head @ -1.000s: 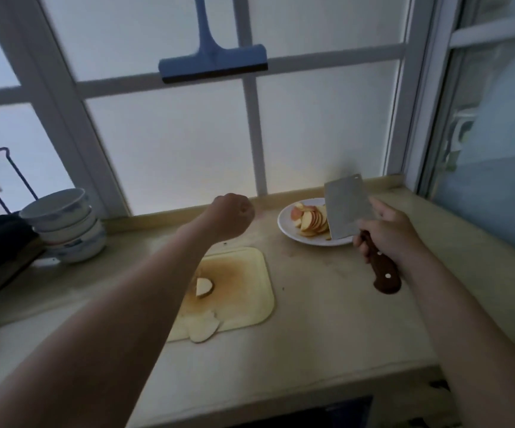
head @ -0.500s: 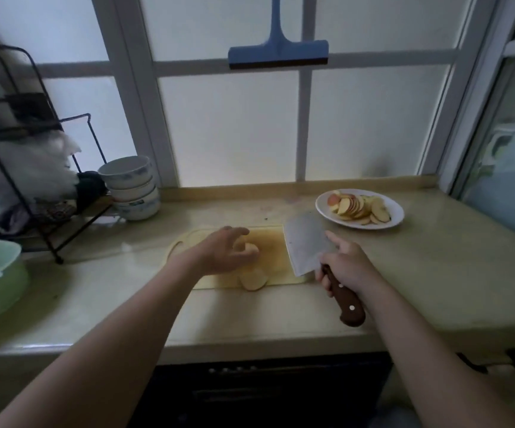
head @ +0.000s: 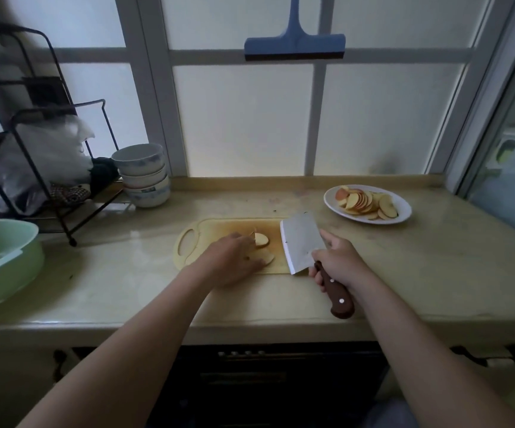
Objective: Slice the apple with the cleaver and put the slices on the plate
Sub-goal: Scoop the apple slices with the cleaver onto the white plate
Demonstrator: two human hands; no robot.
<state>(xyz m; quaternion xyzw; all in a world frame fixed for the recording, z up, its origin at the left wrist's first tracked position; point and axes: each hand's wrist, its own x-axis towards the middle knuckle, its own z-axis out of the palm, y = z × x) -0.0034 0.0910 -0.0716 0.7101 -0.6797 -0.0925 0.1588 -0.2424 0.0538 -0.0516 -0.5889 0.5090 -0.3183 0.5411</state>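
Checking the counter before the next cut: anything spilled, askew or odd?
Only the cutting board: a brown stain spreads across its middle, around the apple pieces. Nothing looks spilled; the slices lie within the plate.

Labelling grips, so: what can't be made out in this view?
Head view:
Left hand: its own back hides the fingertips, so its hold on the nearer apple piece is unclear.
Cleaver, gripped by the right hand: whether its edge touches the cutting board is untellable.
Green basin: cut off by the left edge.
Rack contents: dark, blurred.
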